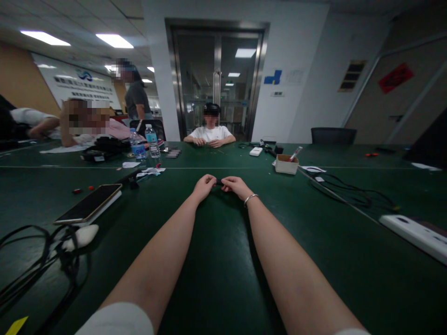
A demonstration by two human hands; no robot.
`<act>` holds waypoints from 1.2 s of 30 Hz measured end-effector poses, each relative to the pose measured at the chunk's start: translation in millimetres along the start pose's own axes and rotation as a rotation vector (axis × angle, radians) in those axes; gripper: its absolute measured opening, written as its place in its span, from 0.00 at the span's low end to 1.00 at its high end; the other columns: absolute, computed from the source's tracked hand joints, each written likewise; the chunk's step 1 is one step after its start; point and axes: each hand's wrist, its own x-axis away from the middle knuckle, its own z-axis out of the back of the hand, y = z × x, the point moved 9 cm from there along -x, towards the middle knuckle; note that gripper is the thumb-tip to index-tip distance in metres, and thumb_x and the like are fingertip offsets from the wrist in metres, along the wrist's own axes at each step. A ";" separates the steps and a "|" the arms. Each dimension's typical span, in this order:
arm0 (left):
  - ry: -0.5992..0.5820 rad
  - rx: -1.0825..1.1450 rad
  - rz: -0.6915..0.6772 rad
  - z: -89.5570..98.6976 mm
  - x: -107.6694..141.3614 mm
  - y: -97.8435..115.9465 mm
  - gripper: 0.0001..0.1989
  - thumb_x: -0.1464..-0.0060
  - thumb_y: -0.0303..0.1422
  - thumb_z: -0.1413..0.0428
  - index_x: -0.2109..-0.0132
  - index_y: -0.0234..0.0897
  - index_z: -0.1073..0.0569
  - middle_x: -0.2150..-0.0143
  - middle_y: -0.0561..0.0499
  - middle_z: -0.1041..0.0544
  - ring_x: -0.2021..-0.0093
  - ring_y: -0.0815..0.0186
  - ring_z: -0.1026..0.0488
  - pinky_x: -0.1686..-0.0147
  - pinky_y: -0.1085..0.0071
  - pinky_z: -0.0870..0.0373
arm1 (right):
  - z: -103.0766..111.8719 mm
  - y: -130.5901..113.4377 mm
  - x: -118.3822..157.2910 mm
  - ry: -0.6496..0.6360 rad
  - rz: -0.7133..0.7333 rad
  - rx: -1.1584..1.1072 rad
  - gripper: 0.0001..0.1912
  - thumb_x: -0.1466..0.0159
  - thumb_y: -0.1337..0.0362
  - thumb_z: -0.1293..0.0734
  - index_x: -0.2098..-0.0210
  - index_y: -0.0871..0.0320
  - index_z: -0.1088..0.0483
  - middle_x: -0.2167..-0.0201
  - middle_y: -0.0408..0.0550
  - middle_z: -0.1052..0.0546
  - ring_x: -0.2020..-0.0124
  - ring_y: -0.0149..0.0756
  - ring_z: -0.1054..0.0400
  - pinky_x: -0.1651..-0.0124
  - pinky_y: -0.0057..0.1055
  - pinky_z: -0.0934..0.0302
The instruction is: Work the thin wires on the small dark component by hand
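Both my arms stretch forward over the green table (216, 260). Between my hands is a small black object (219, 182), too small to tell its kind. The fingertips of my left hand (204, 187) pinch its left end. My right hand (237, 187), with a silver bracelet (250, 200) at the wrist, pinches the right end. My fingers cover much of the object.
On the left lie a phone (89, 204), a white mouse (82, 236) and black cables (42, 260). Two water bottles (152, 141) stand farther back. A small box (287, 165), cables (352, 186) and a power strip (415, 232) are right. Across sits a person (211, 135).
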 end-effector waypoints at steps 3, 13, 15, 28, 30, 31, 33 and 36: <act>0.009 0.001 0.018 1.2 0.2 0.2 0.09 0.48 0.36 0.47 0.63 0.36 0.29 0.68 0.51 0.26 0.70 0.69 0.31 0.71 0.74 0.36 | -0.8 -0.6 0.5 -0.007 0.000 0.007 0.06 0.42 0.66 0.30 0.68 0.64 0.27 0.81 0.44 0.26 0.82 0.23 0.36 0.76 0.19 0.40; -0.015 0.021 0.005 -2.4 -2.8 -5.3 0.11 0.46 0.37 0.50 0.62 0.35 0.29 0.75 0.53 0.29 0.75 0.71 0.35 0.73 0.74 0.38 | -1.1 -2.2 2.0 0.009 -0.021 -0.005 0.02 0.41 0.71 0.31 0.67 0.65 0.26 0.80 0.44 0.25 0.82 0.22 0.36 0.75 0.19 0.40; -0.008 -0.006 -0.008 -1.5 -3.4 -6.0 0.11 0.47 0.37 0.49 0.61 0.35 0.28 0.74 0.53 0.29 0.75 0.71 0.35 0.73 0.74 0.39 | -1.1 -2.1 2.1 0.012 -0.025 -0.006 0.02 0.41 0.72 0.32 0.67 0.65 0.26 0.80 0.44 0.25 0.82 0.22 0.36 0.76 0.18 0.40; -0.039 -0.042 0.017 -3.4 -3.3 -7.5 0.14 0.45 0.38 0.51 0.59 0.35 0.27 0.73 0.52 0.28 0.74 0.69 0.33 0.73 0.73 0.39 | -1.0 -2.5 3.0 0.019 -0.036 -0.007 0.05 0.42 0.74 0.31 0.65 0.64 0.26 0.79 0.44 0.24 0.82 0.22 0.35 0.75 0.18 0.39; -0.030 -0.062 0.008 -2.3 -4.5 -8.5 0.12 0.47 0.36 0.49 0.59 0.36 0.27 0.71 0.51 0.27 0.72 0.69 0.33 0.72 0.74 0.39 | -1.0 -2.6 3.0 0.019 -0.038 -0.005 0.05 0.41 0.74 0.32 0.65 0.64 0.26 0.79 0.44 0.24 0.82 0.22 0.35 0.75 0.18 0.39; -0.026 -0.061 0.011 -1.8 -5.0 -9.4 0.12 0.47 0.36 0.49 0.59 0.36 0.26 0.70 0.51 0.27 0.72 0.69 0.32 0.72 0.74 0.38 | -0.9 -2.5 3.0 0.020 -0.038 -0.006 0.05 0.41 0.74 0.32 0.65 0.64 0.26 0.79 0.44 0.24 0.82 0.22 0.35 0.75 0.18 0.39; -0.036 -0.055 0.019 -2.2 -5.6 -11.0 0.14 0.46 0.38 0.50 0.59 0.36 0.26 0.71 0.51 0.27 0.72 0.68 0.33 0.73 0.73 0.38 | -0.7 -2.1 2.9 0.022 -0.041 -0.009 0.05 0.41 0.74 0.32 0.65 0.64 0.26 0.79 0.44 0.24 0.82 0.22 0.35 0.75 0.18 0.38; -0.040 -0.063 0.002 -2.3 -5.4 -9.6 0.14 0.45 0.38 0.51 0.59 0.36 0.26 0.72 0.51 0.28 0.72 0.68 0.33 0.73 0.73 0.39 | -0.4 -1.6 2.7 0.024 -0.045 -0.007 0.05 0.41 0.74 0.32 0.65 0.64 0.26 0.78 0.44 0.24 0.81 0.22 0.35 0.75 0.19 0.38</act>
